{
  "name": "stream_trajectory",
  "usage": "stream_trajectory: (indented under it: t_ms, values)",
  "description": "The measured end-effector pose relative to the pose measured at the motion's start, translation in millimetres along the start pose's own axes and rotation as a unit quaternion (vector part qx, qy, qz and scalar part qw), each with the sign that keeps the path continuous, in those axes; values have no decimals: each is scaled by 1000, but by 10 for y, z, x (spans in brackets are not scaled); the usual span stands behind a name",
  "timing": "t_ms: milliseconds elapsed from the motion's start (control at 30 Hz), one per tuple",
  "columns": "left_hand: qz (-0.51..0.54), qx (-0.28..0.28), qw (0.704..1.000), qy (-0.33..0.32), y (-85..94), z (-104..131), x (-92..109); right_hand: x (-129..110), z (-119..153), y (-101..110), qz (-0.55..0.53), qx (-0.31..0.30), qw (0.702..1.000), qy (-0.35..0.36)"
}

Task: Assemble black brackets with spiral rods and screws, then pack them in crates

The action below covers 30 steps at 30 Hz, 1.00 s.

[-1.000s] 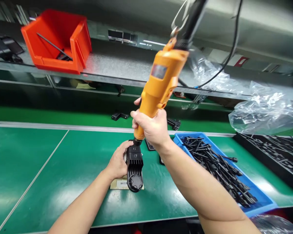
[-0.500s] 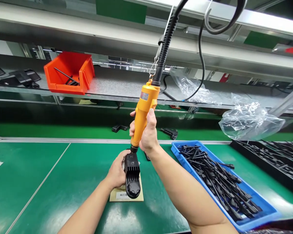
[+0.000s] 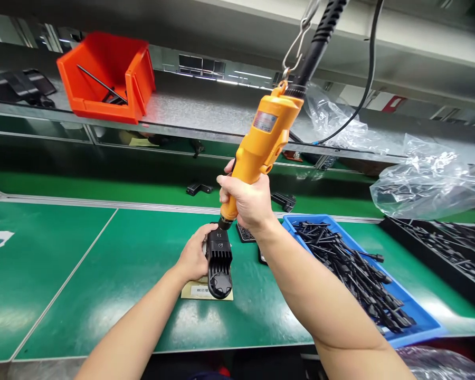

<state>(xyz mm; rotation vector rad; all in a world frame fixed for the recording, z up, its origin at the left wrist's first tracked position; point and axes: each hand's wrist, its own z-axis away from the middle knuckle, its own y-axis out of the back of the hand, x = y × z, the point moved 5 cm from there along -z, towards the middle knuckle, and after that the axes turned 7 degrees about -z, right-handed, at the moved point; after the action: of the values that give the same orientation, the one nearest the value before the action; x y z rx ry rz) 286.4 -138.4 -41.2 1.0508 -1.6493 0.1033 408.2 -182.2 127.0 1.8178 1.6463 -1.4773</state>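
Note:
My right hand (image 3: 250,203) is wrapped round an orange electric screwdriver (image 3: 257,137), which hangs tilted from a metal hook and a black cable. The tool's tip points down at the upper end of a black ribbed plastic part (image 3: 220,264); whether it sits in a screw is hidden. My left hand (image 3: 195,254) grips this part from its left side, fingers partly out of sight behind it. Beneath the part lies a pale yellow block (image 3: 208,293) with a printed label. A small dark tray of tiny pieces (image 3: 245,234) shows just behind my right wrist.
To the right, a blue tray (image 3: 423,333) holds many black stick-like parts, with a black bin (image 3: 399,232) beyond it. An orange-red bin (image 3: 103,111) stands on the shelf. Clear plastic bags (image 3: 427,179) hang at the right. Black elbow pieces (image 3: 198,188) lie at the back.
My view has shifted closer and lower. The screwdriver leans more to the right at its top, and my right thumb now wraps across its front. My left hand still grips the part.

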Motion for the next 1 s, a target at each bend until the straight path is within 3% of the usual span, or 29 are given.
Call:
stream_trajectory:
  t_ms: [400,533,800,1000]
  values:
    - [3,-3,1000,2,9,0,17,-80,17,-40,-15,-37,999,-9]
    - [1,-3,1000,5,11,-2,15,-148,6,-30,-6,-59,997,-44]
    - [19,0,1000,16,0,5,-4,-124,-70,-46,-19,-25,999,6]
    - [31,-1,999,23,-8,7,-22,-89,-58,-25,30,-16,999,-6]
